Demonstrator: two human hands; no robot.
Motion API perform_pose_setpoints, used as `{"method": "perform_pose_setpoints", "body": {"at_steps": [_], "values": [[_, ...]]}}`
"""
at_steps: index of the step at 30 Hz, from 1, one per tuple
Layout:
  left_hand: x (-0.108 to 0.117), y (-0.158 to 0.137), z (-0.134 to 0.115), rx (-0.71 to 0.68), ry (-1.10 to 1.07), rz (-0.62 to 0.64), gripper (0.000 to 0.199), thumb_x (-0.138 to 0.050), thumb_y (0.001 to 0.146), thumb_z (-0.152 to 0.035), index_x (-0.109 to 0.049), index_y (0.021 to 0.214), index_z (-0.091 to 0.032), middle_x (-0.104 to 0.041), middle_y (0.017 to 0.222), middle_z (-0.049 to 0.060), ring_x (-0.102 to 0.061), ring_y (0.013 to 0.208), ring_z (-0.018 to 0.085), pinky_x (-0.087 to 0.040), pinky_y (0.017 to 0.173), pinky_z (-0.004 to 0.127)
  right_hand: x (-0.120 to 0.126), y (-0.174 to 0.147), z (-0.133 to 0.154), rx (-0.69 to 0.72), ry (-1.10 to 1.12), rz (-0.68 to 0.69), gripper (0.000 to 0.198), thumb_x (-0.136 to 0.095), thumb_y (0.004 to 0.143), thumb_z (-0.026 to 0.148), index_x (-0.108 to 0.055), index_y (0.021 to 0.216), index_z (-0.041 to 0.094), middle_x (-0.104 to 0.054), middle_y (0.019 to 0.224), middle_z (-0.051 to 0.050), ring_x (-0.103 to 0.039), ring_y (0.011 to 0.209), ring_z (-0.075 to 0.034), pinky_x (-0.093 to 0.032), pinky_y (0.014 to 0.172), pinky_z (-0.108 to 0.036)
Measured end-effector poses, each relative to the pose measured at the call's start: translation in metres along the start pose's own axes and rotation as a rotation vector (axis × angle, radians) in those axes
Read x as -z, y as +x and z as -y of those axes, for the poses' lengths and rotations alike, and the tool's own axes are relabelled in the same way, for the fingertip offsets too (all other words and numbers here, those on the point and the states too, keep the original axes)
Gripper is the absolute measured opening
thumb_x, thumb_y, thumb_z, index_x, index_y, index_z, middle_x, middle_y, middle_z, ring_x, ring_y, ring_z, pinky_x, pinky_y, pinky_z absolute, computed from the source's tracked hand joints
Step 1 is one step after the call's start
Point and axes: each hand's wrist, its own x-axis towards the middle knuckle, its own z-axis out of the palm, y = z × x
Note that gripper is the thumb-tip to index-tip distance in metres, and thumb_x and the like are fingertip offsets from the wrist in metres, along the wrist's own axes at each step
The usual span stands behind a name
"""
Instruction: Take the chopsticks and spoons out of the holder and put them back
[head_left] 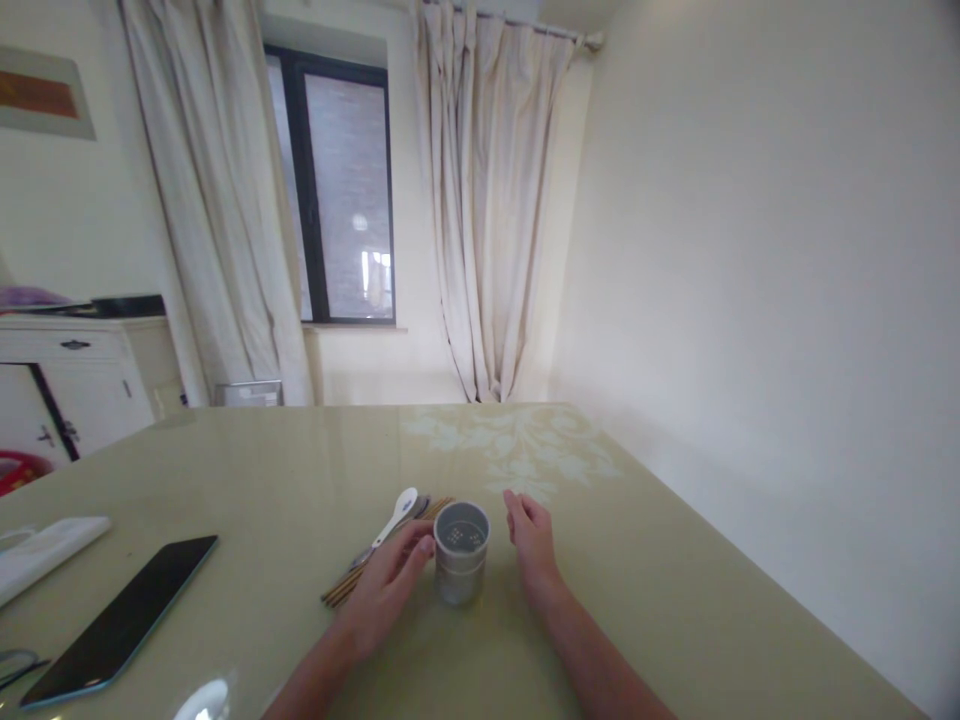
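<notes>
A grey cylindrical utensil holder (460, 580) with small holes in its bottom stands upright on the table, with nothing inside it. My left hand (394, 572) is at its left side, thumb and fingers extended and apart; whether the fingertips touch the wall I cannot tell. Behind and under that hand lie several brown chopsticks (339, 590) and a white spoon (396, 515), with greyish metal cutlery partly hidden among them. To the right of the holder, apart from it, my right hand (531, 535) has its fingers curled in, and nothing shows in them.
A dark-screened tablet (124, 615) lies on the left of the greenish table (247, 470). A white object (52, 550) rests beyond it, and part of a pair of scissors (21, 665) shows at the left edge. The wall (765, 300) runs along the table's right side.
</notes>
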Motion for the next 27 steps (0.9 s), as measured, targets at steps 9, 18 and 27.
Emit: {"method": "perform_pose_setpoints", "body": {"at_steps": [9, 18, 27], "values": [[-0.006, -0.001, 0.007, -0.059, 0.253, 0.043, 0.044, -0.042, 0.106, -0.055, -0.076, 0.104, -0.027, -0.079, 0.104, 0.005, -0.070, 0.096, 0.025, -0.055, 0.088, 0.036, -0.001, -0.001, 0.005, -0.044, -0.049, 0.181, 0.062, -0.069, 0.075, 0.080, -0.051, 0.055, 0.023, -0.046, 0.053, 0.004, -0.043, 0.053, -0.015, -0.037, 0.053, -0.029], [0.018, 0.005, 0.030, 0.088, 0.861, -0.015, 0.019, -0.054, 0.097, -0.028, -0.073, 0.096, -0.025, -0.075, 0.107, 0.007, -0.067, 0.103, 0.026, -0.047, 0.094, 0.039, -0.001, -0.004, 0.008, -0.040, -0.096, 0.267, 0.065, -0.069, 0.076, 0.082, -0.059, 0.056, 0.021, -0.051, 0.053, 0.002, -0.048, 0.054, -0.016, -0.038, 0.054, -0.029], [0.017, 0.005, 0.023, 0.106, 0.905, 0.035, 0.019, -0.052, 0.099, -0.026, -0.071, 0.095, -0.023, -0.074, 0.105, 0.008, -0.068, 0.104, 0.027, -0.047, 0.092, 0.039, -0.002, -0.007, 0.009, -0.035, -0.089, 0.293, 0.062, -0.067, 0.083, 0.077, -0.061, 0.060, 0.020, -0.052, 0.055, 0.003, -0.049, 0.056, -0.016, -0.037, 0.054, -0.027]]}}
